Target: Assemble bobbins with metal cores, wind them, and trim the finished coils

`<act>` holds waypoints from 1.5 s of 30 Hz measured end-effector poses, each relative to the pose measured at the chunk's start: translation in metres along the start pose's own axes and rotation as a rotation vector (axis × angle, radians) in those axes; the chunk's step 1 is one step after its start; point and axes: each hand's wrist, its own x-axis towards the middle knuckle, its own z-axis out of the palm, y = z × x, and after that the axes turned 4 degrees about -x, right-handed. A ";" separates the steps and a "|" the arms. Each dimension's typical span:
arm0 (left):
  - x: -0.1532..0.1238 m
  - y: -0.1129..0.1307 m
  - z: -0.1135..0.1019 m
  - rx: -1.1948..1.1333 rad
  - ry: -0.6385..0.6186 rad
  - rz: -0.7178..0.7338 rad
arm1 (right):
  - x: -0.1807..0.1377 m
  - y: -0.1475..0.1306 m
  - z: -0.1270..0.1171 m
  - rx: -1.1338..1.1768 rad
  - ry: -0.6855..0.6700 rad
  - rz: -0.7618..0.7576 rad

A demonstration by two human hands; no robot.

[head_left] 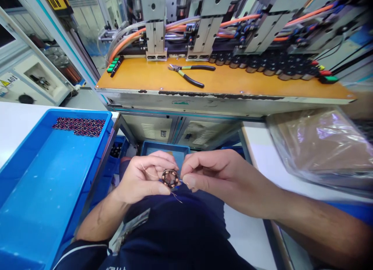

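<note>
My left hand [147, 176] grips a small ring-shaped motor stator [169, 178] with copper windings, its open middle turned up toward me. Thin copper wires [177, 198] stick out from the stator, one lying across the left fingers and others trailing below. My right hand [204, 175] is closed in a pinch at the stator's right edge. A tiny pale bit shows at its fingertips, too small to name. Both hands are held over my lap, in front of my dark shirt.
On the left, a blue tray [35, 176] holds rows of small dark-red parts [80, 126]. Ahead, an orange machine bench [140, 77] carries cutting pliers [189, 72], a marker [117, 66] and several dark cylindrical parts [271, 66]. A plastic-wrapped package [317, 141] lies at right.
</note>
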 end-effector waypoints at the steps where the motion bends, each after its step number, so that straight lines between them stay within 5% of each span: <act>1: 0.000 0.000 0.000 0.004 -0.004 0.008 | 0.000 0.000 0.000 0.005 0.001 -0.002; 16: -0.002 0.002 0.003 0.040 -0.043 0.058 | -0.004 -0.006 0.006 -0.090 -0.005 -0.030; 20: -0.003 0.002 0.002 -0.001 -0.025 0.042 | -0.008 0.001 -0.001 -0.458 -0.021 -0.341; 24: -0.002 0.005 0.002 -0.098 -0.045 -0.017 | -0.009 0.009 -0.007 -0.908 0.261 -0.728; 28: -0.001 0.006 0.004 -0.166 -0.058 -0.086 | -0.001 0.011 -0.004 -0.902 0.241 -0.881; 38: -0.002 0.006 0.004 -0.176 -0.027 -0.156 | 0.009 0.009 -0.002 -0.846 0.199 -0.963; 45: 0.001 0.000 0.003 0.024 0.005 0.031 | 0.006 0.018 0.010 -0.742 0.395 -0.834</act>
